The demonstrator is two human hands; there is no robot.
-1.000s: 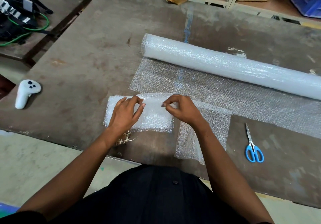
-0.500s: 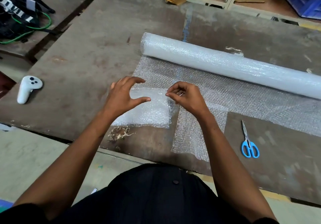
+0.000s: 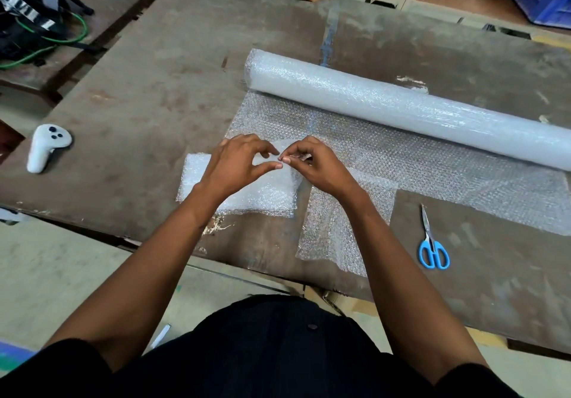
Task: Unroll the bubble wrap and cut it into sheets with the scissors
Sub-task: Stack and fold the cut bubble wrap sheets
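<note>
Hands 2: right hand (image 3: 315, 166) pinching unrolled sheet (image 3: 386, 163), left hand (image 3: 239, 166) curled empty, 1 roll (image 3: 401, 104), 1 scissors (image 3: 432, 243).

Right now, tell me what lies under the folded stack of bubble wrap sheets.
The folded stack lies on the bare wooden table; its right edge meets the unrolled sheet. The left hand hovers over it. Whatever is beneath the stack is hidden.

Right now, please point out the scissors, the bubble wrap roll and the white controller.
scissors (image 3: 432, 244): head view, on the pivot above the blue handles.
bubble wrap roll (image 3: 401, 107): head view, on the roll's middle.
white controller (image 3: 46, 146): head view, on its body.
</note>
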